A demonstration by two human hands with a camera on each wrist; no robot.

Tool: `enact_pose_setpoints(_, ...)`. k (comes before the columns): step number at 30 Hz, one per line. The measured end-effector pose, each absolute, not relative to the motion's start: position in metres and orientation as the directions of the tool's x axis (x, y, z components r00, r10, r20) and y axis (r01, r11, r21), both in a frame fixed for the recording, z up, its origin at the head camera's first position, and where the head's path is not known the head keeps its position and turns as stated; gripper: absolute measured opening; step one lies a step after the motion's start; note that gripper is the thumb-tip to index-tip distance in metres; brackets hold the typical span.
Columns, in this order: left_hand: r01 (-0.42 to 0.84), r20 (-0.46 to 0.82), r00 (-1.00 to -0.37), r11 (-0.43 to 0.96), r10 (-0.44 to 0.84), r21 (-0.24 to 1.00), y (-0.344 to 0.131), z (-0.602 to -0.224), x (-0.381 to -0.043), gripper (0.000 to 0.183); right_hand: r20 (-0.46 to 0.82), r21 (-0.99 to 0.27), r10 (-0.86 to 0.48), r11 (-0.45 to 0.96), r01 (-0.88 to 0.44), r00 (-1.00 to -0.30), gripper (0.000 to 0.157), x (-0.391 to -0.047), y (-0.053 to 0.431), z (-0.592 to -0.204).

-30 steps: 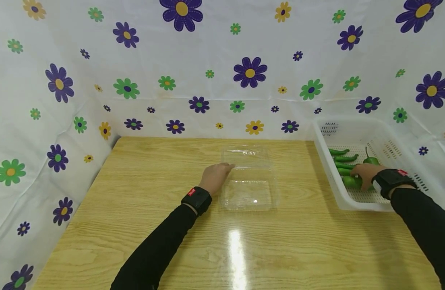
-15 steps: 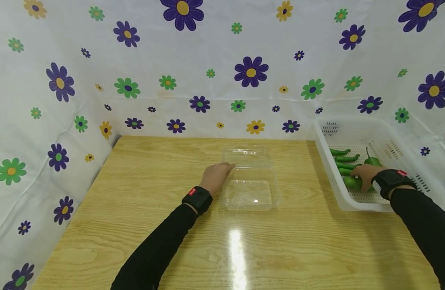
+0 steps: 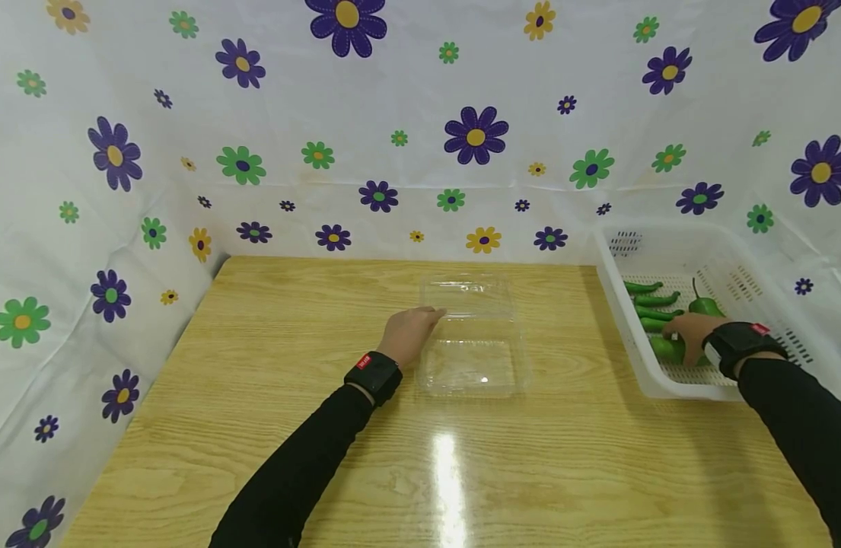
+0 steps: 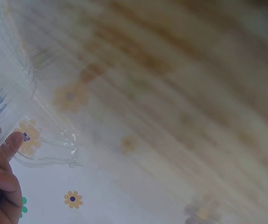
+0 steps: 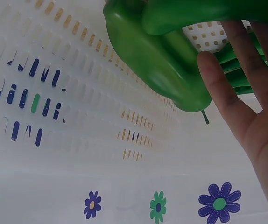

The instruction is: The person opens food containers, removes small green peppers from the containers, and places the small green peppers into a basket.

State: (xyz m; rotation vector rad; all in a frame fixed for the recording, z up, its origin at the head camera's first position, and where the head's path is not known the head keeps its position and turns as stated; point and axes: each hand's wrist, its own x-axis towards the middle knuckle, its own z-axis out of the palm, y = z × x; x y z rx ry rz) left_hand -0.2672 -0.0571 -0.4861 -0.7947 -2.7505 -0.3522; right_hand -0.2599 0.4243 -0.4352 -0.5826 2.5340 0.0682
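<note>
In the head view, a clear plastic clamshell box (image 3: pixel 469 369) lies unfolded on the table. My left hand (image 3: pixel 408 335) pinches its left edge near the fold; the left wrist view shows thumb and fingertips on the thin plastic (image 4: pixel 45 144). Over in the white basket, my right hand (image 3: pixel 692 329) has its fingers bent round a thick green pepper (image 3: pixel 665 349). That pepper hides the fingertips in the right wrist view. Another green pepper (image 5: pixel 157 60) with a thin stem lies beside it. Slim green chili peppers (image 3: pixel 656 300) lie along the basket's left side.
The white perforated basket (image 3: pixel 622 327) stands at the table's right, its walls rising around the right hand. A wooden table (image 3: pixel 290 327) spreads beneath the box. Flower-patterned cloth (image 3: pixel 283 91) hangs behind and along both sides.
The thick green pepper has shifted slightly under my right hand, showing a narrower side. My left hand keeps its place on the clamshell box. The head view has drifted a little.
</note>
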Motion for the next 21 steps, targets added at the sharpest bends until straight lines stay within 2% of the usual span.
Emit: enact_pose_setpoints(21, 0.546, 0.312, -0.814, 0.829, 0.49, 0.12, -0.0566, -0.4881, -0.2674, 0.029, -0.537, -0.078, -0.379, 0.912, -0.403, -0.753, 0.06, -0.2525, 0.4151, -0.4284)
